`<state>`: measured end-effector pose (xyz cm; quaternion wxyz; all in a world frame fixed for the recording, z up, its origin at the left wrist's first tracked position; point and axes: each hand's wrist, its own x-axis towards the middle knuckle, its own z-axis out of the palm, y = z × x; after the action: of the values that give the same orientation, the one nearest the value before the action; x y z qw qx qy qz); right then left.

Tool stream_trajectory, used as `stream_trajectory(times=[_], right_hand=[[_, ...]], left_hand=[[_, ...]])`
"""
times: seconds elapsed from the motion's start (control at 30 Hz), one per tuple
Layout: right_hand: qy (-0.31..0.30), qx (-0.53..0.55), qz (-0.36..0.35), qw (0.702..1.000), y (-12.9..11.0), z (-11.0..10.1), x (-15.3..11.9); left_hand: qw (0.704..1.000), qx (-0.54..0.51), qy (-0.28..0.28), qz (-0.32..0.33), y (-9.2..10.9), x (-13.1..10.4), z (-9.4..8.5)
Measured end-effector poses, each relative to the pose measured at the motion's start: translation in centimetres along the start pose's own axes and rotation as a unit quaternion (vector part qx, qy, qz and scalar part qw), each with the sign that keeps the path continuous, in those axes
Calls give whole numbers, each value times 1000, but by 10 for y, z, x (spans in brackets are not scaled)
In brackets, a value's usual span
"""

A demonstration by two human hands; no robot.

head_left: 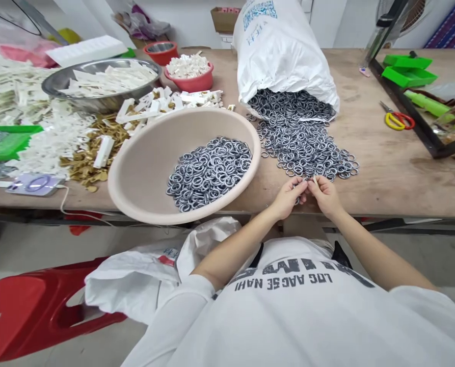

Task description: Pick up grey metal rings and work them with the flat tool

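At ring pile's (307,145) 6 o'clock edge: L hand (293,196) & R hand (325,194) tog.
L fingers curled nearly shut w/ small metal rings (297,201); R thumb & finger pinched, hold too small to tell. White sack (284,56) 12 o'clock, basin (135,173) w/ more rings 9 o'clock.

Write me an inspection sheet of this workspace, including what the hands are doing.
Surface: worn brown wooden table.
Job's things: shiny grey metal-looking rings spill from a white sack; more fill part of a beige round basin.
Clutter: white plastic-looking pieces left; red-and-yellow scissors right.
Grippers: left hand holds rings; right hand close by, grip unclear.
Cables: white cable over front edge.
Surroundings: red plastic stool on floor, left.
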<state>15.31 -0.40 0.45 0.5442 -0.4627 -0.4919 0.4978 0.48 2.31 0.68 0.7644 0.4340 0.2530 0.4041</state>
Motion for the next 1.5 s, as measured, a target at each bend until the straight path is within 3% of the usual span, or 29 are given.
stream_trajectory(times=[0.4, 0.57, 0.83, 1.3, 1.5], right_hand=[[-28, -1, -48, 998, 2, 0, 4], [-15, -67, -81, 994, 7, -3, 8], [-12, -129, -78, 988, 13, -4, 11], [-56, -199, -94, 974, 4, -6, 6], [-57, -173, -110, 977, 6, -7, 7]], left_hand=[[999, 4, 45, -7, 8, 2, 5], [998, 18, 54, -10, 8, 0, 2], [986, 6, 161, 46, 6, 1, 8], [984, 2, 173, 52, 7, -6, 8], [982, 27, 175, 62, 1, -1, 10]])
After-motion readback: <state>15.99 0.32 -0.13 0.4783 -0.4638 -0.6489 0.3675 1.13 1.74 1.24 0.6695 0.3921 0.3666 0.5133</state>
